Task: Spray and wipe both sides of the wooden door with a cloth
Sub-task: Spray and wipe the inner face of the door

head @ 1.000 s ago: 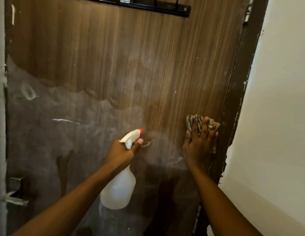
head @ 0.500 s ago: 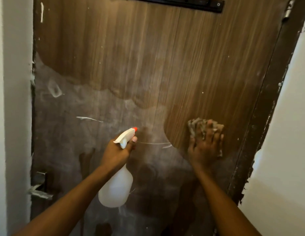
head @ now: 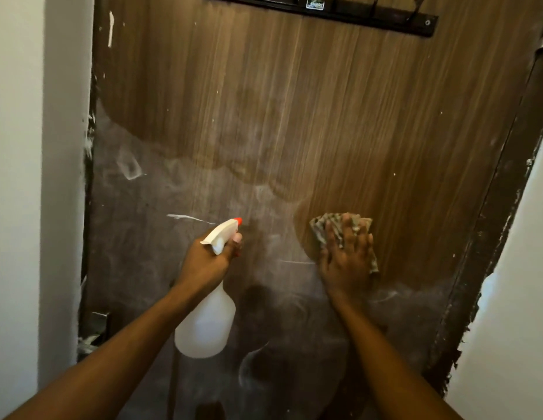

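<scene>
The wooden door (head: 309, 116) fills the view; its upper part shows clean brown grain, its lower part is dull grey with dust and smears. My left hand (head: 208, 262) grips the neck of a white spray bottle (head: 206, 325) with an orange nozzle tip, one finger on the trigger, pointed at the door. My right hand (head: 347, 262) presses a patterned cloth (head: 320, 227) flat against the door with spread straight fingers, at the border between clean and dusty areas.
A black hook rail (head: 340, 13) runs across the door's top. A metal handle (head: 94, 325) sits at the door's lower left edge. White walls (head: 21, 177) flank the door; the dark frame (head: 491, 237) on the right has chipped paint.
My right hand and the cloth have slid left across the door, away from the right frame, widening the clean patch. My view has shifted; the bottle stays in my left hand.
</scene>
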